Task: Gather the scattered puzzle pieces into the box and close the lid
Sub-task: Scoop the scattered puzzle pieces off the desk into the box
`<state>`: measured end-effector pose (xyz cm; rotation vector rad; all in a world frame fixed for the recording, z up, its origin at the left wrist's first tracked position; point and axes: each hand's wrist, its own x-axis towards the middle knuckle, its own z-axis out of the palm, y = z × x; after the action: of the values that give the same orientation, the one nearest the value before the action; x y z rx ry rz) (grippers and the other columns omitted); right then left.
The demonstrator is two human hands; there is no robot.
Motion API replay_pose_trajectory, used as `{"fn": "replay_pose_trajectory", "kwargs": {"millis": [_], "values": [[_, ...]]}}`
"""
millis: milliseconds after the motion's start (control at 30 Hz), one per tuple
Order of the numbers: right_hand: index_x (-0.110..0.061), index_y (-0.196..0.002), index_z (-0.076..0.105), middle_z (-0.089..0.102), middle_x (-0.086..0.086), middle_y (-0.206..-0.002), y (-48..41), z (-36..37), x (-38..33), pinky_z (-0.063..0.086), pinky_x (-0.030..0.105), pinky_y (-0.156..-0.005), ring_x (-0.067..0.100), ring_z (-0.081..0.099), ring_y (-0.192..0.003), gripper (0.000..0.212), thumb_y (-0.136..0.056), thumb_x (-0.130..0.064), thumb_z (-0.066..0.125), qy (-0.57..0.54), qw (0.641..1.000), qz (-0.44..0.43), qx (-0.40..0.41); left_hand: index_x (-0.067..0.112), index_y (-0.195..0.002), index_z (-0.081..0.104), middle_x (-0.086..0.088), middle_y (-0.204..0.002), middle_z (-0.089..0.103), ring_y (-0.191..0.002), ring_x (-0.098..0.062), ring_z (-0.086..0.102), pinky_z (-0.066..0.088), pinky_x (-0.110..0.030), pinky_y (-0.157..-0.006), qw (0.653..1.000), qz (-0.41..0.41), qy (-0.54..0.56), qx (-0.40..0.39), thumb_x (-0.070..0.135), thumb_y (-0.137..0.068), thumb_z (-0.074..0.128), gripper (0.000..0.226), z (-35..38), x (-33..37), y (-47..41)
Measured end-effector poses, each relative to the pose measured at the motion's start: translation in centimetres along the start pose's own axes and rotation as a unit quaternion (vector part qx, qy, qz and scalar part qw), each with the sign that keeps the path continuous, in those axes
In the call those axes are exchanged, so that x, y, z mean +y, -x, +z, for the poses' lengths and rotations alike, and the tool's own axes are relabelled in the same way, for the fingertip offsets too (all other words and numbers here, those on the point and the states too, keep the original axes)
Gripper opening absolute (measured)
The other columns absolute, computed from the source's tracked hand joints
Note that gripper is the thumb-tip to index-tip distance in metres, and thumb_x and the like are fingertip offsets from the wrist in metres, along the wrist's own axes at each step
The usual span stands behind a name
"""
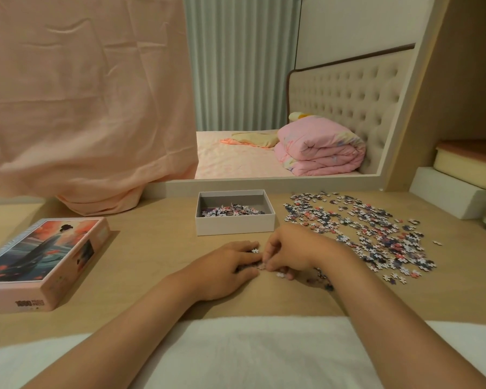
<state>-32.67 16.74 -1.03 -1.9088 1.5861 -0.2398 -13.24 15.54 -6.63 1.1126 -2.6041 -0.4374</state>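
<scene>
far left, the pink cardboard lid w/ the painted figure on top (44, 255) lies flat on the light wooden desk (152, 234), printed side up, well apart from the box. it's off, so closing is a long way out.

moving in: left hand (230, 266) is palm-down on the desk, fingers curved over a small clump of pieces, thumb tucked toward the right hand. looks like it's cupping and herding, not pinching; can't tell how many pieces sit under it.

just behind the hands, the open white rectangular cardboard box (235, 227) w/ grey inside holds a thin layer of pieces at the bottom, mostly toward the near wall. plenty of room left.

right hand (289, 254) meets the left fingertip to fingertip, fingers bent down, nipping at a few pieces b/w the two hands. a couple of loose ones lie just beside its knuckles and near the wrist.

far right, the big scatter of small blue, pink and white jigsaw pieces (362, 228) spreads across the desk, from beside the box out toward the white block at the edge. most of the job is there.

so the step: scooping a small batch together, mid-gather. next move, i'd say: close both hands around the clump, lift, tip it over the near wall of the box, w/o dribbling pieces, then go rake the right-side spread inward.
</scene>
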Motion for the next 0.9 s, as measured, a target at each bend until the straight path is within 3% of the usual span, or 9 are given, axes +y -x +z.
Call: {"fn": "replay_pose_trajectory", "kwargs": {"millis": [133, 200, 267, 367, 433, 500, 633, 800, 900], "values": [[-0.022, -0.087, 0.074, 0.068, -0.005, -0.072, -1.0, 1.4, -0.4, 0.046, 0.019, -0.055, 0.006, 0.059, -0.056, 0.009, -0.085, -0.013, 0.074, -0.017, 0.994, -0.069, 0.088, 0.040, -0.139, 0.050, 0.010, -0.154, 0.035, -0.141, -0.004, 0.031, 0.022, -0.016, -0.111, 0.999, -0.032, 0.024, 0.029, 0.040, -0.096, 0.054, 0.042, -1.4, -1.7, 1.0], [-0.028, -0.093, 0.072, 0.067, -0.009, -0.087, -1.2, 1.5, -0.5, 0.046, 0.022, -0.070, 0.004, 0.059, -0.073, 0.007, -0.088, -0.023, 0.071, 0.010, 0.984, -0.094, 0.152, 0.040, -0.141, 0.046, 0.014, -0.156, 0.030, -0.141, -0.002, 0.029, 0.022, -0.022, -0.115, 0.998, -0.051, 0.025, 0.033, 0.048, -0.093, 0.056, 0.050, -2.1, -2.7, 1.8], [-0.031, -0.115, 0.066, 0.060, -0.007, -0.117, -1.2, 2.0, -0.7, 0.046, 0.032, -0.092, 0.010, 0.055, -0.105, 0.024, -0.093, -0.038, 0.061, 0.075, 0.975, -0.105, 0.179, 0.040, -0.146, 0.038, 0.018, -0.158, 0.019, -0.145, -0.002, 0.019, 0.017, -0.025, -0.118, 0.997, -0.074, 0.016, 0.006, 0.062, -0.086, 0.058, 0.068, -2.9, -3.5, 2.7], [-0.030, -0.153, 0.029, 0.020, 0.001, -0.161, -1.4, 3.8, -0.9, 0.018, 0.043, -0.119, 0.021, 0.013, -0.149, 0.061, -0.099, -0.055, 0.040, 0.167, 0.979, -0.085, 0.079, 0.042, -0.153, 0.017, 0.018, -0.161, 0.002, -0.148, -0.004, -0.005, 0.003, -0.026, -0.118, 0.988, -0.121, -0.054, -0.073, 0.086, -0.068, 0.045, 0.099, -3.7, -4.3, 3.9], [-0.028, -0.158, 0.005, -0.007, 0.001, -0.166, -1.9, 5.3, -0.9, 0.002, 0.044, -0.123, 0.018, -0.011, -0.151, 0.072, -0.099, -0.060, 0.030, 0.205, 0.976, -0.072, 0.019, 0.045, -0.153, 0.009, 0.017, -0.162, -0.005, -0.147, -0.004, -0.011, 0.001, -0.030, -0.120, 0.983, -0.140, -0.068, -0.096, 0.090, -0.065, 0.037, 0.102, -3.8, -4.5, 4.4], [-0.027, -0.157, -0.005, -0.017, 0.001, -0.164, -2.4, 6.2, -1.0, -0.006, 0.042, -0.122, 0.015, -0.020, -0.149, 0.073, -0.100, -0.060, 0.025, 0.213, 0.974, -0.076, 0.008, 0.047, -0.152, 0.010, 0.013, -0.163, -0.002, -0.148, -0.006, -0.009, 0.003, -0.033, -0.121, 0.984, -0.138, -0.067, -0.087, 0.094, -0.062, 0.030, 0.103, -3.6, -4.6, 4.4], [-0.022, -0.158, -0.004, -0.012, -0.001, -0.165, -2.9, 6.6, -1.6, -0.004, 0.032, -0.123, 0.010, -0.014, -0.150, 0.068, -0.104, -0.048, 0.029, 0.175, 0.975, -0.133, 0.018, 0.046, -0.151, 0.013, 0.006, -0.163, 0.005, -0.149, -0.012, -0.001, 0.005, -0.034, -0.121, 0.986, -0.131, -0.085, -0.055, 0.088, -0.070, 0.028, 0.093, -3.0, -4.2, 4.1], [-0.034, -0.154, 0.025, 0.026, -0.013, -0.160, -3.1, 5.3, -1.7, 0.021, 0.030, -0.120, 0.004, 0.024, -0.145, 0.057, -0.103, -0.024, 0.046, -0.094, 0.980, -0.165, 0.062, 0.038, -0.151, 0.025, 0.011, -0.159, 0.019, -0.146, -0.010, 0.008, 0.014, -0.033, -0.118, 0.991, -0.133, -0.019, -0.016, 0.074, -0.081, 0.049, 0.083, -3.8, -4.8, 4.2], [-0.031, -0.145, 0.046, 0.043, -0.014, -0.149, -2.8, 4.0, -1.0, 0.029, 0.029, -0.116, 0.006, 0.037, -0.139, 0.044, -0.102, -0.022, 0.048, -0.031, 0.979, -0.163, 0.119, 0.033, -0.147, 0.039, 0.014, -0.145, 0.037, -0.136, -0.009, 0.024, 0.025, -0.032, -0.113, 0.989, -0.139, -0.043, -0.002, 0.071, -0.081, 0.057, 0.078, -5.1, -5.6, 4.5]]}}
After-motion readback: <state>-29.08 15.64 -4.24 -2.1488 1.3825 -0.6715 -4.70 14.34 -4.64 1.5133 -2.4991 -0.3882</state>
